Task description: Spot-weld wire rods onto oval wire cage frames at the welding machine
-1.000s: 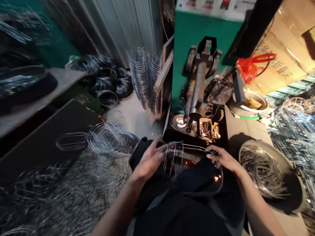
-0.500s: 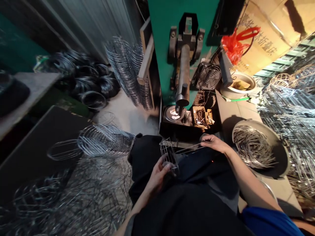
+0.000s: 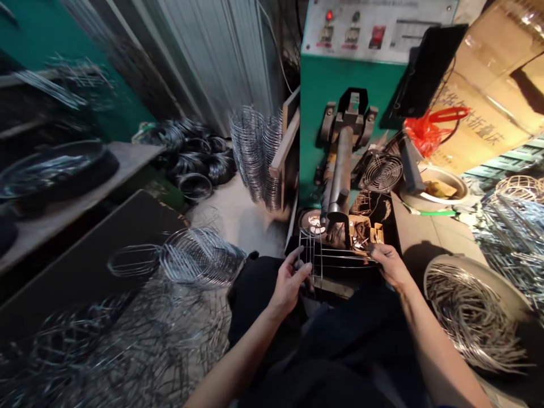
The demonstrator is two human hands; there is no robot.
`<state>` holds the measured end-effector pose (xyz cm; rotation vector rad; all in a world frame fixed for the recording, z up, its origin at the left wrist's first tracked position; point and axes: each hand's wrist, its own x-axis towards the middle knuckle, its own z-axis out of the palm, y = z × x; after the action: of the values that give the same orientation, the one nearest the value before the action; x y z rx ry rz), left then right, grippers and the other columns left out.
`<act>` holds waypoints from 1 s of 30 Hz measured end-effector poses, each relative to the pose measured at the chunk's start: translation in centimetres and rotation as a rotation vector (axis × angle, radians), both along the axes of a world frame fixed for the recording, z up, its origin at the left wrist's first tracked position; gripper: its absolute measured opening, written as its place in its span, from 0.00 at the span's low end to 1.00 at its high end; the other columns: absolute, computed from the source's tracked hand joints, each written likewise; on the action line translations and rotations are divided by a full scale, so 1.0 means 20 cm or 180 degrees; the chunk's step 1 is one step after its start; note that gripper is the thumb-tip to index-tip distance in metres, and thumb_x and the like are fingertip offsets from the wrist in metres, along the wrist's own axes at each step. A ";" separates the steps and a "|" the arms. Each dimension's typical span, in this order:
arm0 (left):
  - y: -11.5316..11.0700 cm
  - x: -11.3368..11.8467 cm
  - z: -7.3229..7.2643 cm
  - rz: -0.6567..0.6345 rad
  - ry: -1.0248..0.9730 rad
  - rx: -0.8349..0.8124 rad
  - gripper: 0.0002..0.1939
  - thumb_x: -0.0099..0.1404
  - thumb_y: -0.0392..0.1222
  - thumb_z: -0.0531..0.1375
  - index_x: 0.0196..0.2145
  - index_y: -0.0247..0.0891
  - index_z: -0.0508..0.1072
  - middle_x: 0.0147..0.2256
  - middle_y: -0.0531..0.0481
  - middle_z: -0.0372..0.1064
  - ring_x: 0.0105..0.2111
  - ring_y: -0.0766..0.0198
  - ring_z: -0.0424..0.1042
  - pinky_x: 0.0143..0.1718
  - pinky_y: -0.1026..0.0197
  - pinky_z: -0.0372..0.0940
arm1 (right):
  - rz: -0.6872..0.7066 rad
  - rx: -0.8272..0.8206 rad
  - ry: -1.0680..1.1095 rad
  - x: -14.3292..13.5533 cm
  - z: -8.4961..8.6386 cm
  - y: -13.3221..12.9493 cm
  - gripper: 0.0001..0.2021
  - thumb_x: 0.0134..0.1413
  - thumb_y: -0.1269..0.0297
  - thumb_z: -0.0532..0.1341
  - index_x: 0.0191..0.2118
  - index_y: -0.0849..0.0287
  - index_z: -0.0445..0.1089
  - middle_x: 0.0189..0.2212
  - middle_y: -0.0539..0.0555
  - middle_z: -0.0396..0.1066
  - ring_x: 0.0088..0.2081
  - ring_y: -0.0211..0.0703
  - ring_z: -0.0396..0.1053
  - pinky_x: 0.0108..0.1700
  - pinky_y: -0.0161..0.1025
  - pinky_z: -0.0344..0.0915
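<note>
A small wire frame (image 3: 313,255) is gripped by my left hand (image 3: 289,280), fingers closed round its near side. My right hand (image 3: 390,262) pinches the far end of a long thin wire piece (image 3: 346,258) that stretches left to the frame. Whether the wire is joined to the frame, I cannot tell. Just beyond both hands is the dark cylindrical arm (image 3: 341,175) of a green machine (image 3: 310,141). The frame is held upright, just left of and below the arm's end.
A tub of bent wires (image 3: 467,311) stands on the right. To the left lie a bundle of wire rings (image 3: 199,258) and many loose wires (image 3: 148,345). Stacked wire rings (image 3: 250,153) stand behind. A round fan guard (image 3: 382,171) leans beside the machine.
Both hands have lifted the frame and wire forward, from over my lap to near the machine's arm. The view has tilted up, showing the machine's panel.
</note>
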<state>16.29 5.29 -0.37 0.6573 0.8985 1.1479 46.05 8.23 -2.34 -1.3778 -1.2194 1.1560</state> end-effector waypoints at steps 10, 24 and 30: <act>0.10 0.05 0.01 0.0034 0.0015 0.0092 0.38 0.56 0.49 0.70 0.60 0.36 0.61 0.24 0.62 0.59 0.15 0.72 0.63 0.16 0.65 0.66 | -0.0041 -0.0099 0.0276 0.03 -0.06 0.13 0.27 0.37 0.40 0.73 0.17 0.59 0.65 0.18 0.48 0.59 0.23 0.37 0.55 0.26 0.35 0.55; 0.16 0.10 0.01 0.0023 -0.0046 0.0148 0.33 0.57 0.48 0.70 0.56 0.38 0.64 0.23 0.63 0.56 0.14 0.72 0.64 0.15 0.65 0.65 | 0.0014 -0.0212 0.0472 0.06 -0.04 0.18 0.22 0.39 0.44 0.74 0.23 0.60 0.74 0.22 0.52 0.67 0.25 0.39 0.63 0.28 0.36 0.64; 0.19 0.11 0.00 -0.0061 -0.0044 0.0184 0.34 0.58 0.48 0.69 0.57 0.36 0.62 0.21 0.64 0.57 0.14 0.71 0.64 0.16 0.67 0.63 | -0.0018 -0.0040 0.0450 0.07 -0.01 0.20 0.24 0.41 0.47 0.73 0.17 0.59 0.64 0.18 0.47 0.57 0.22 0.35 0.55 0.25 0.34 0.55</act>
<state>18.48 9.19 -0.30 0.7028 0.8483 1.1635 47.41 12.23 -2.62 -1.2850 -1.1087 1.2372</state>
